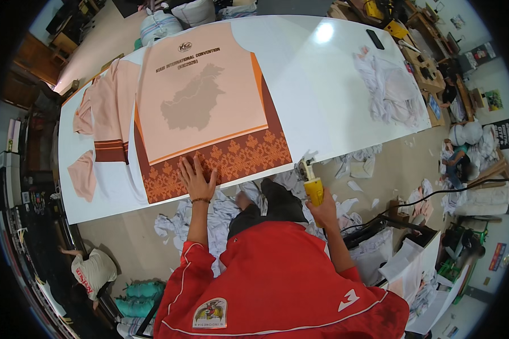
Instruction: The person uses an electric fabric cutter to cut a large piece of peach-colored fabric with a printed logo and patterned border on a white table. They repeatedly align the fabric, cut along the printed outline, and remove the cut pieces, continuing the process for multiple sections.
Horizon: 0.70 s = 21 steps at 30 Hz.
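My left hand (pixel 197 178) lies flat, fingers spread, on the near edge of a printed fabric sheet (pixel 203 107), peach with a brown patterned border, spread on a big white table (pixel 322 107). My right hand (pixel 324 210) grips a yellow-handled electric rotary cutter (pixel 311 181), its blade end just off the table's near edge, right of the sheet. A black cable (pixel 435 195) trails from the cutter to the right.
More peach and brown printed pieces (pixel 104 121) lie on the table's left. A heap of white offcuts (pixel 387 87) sits at its right, a dark phone (pixel 375 39) beyond. White scraps (pixel 209 217) litter the floor. Other people sit or crouch at the right (pixel 455 158) and lower left (pixel 93 271).
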Available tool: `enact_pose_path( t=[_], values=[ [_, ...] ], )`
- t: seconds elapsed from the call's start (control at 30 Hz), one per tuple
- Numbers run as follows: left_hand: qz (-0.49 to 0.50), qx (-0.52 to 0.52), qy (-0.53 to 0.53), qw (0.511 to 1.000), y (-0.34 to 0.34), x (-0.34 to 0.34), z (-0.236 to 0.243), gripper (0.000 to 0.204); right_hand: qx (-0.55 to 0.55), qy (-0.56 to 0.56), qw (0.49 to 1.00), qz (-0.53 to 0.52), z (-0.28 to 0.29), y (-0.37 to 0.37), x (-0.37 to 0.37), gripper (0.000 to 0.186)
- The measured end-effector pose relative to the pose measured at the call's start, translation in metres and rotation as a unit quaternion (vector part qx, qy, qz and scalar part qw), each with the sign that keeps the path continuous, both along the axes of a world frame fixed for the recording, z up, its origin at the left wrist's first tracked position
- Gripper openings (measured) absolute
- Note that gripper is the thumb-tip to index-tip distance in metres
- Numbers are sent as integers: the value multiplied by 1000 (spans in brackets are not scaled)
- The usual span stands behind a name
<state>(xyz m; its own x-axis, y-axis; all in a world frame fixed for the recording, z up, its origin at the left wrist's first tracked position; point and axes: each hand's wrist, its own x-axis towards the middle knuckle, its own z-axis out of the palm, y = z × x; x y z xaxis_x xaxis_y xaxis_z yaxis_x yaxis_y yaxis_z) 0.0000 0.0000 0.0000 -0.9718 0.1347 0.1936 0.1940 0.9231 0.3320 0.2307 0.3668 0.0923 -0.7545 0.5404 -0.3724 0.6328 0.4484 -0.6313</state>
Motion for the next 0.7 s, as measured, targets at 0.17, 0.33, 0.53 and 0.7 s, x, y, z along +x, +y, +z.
enact_pose_path(
  t=[0.17, 0.33, 0.53, 0.7],
  values=[
    [-63, 4, 26, 998, -4, 1, -7, 81, 129, -23, 991, 33, 6, -20, 1, 76],
    [-61, 4, 32, 998, 3, -4, -7, 78, 110, -41, 992, 51, 16, -10, -15, 73],
    [-65, 25, 40, 997, 1, 1, -6, 76, 99, -43, 994, 28, 18, -21, -21, 64],
    [-62, 29, 47, 997, -1, 6, -4, 74, 98, -67, 993, 26, 18, -22, -24, 61]
  ],
)
